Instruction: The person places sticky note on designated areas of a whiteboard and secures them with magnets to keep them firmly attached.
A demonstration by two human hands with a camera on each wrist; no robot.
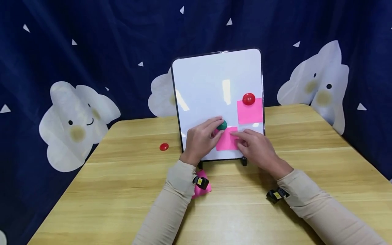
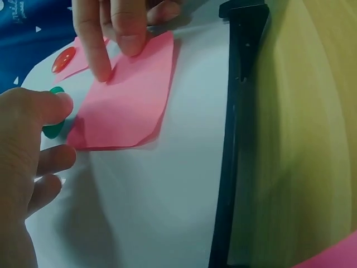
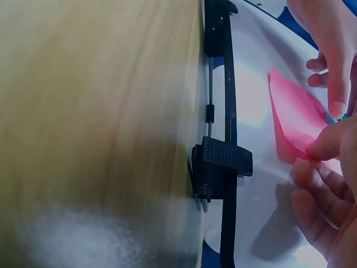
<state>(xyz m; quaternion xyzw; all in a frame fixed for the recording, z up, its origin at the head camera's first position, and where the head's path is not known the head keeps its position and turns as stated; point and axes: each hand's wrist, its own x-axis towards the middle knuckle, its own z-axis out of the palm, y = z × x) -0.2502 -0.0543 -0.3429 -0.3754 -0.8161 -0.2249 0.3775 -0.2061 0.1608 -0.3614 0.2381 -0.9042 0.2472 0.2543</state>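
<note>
In the head view, the left hand [image 1: 199, 139] pinches a green magnet [image 1: 223, 125] at the pink note's [image 1: 226, 141] upper left corner, near the lower edge of the whiteboard [image 1: 205, 88]; the right hand [image 1: 258, 148] rests an extended forefinger on the note. In the left wrist view, the left thumb lies on the magnet. In the right wrist view, the right thumb touches the note.

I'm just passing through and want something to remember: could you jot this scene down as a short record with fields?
Left hand: pinches green magnet
Right hand: touches lower pink note
Whiteboard: stands upright, leaning slightly
Upper pink note: on whiteboard, red magnet at its top edge
On wooden table: loose red magnet, third pink note
</note>
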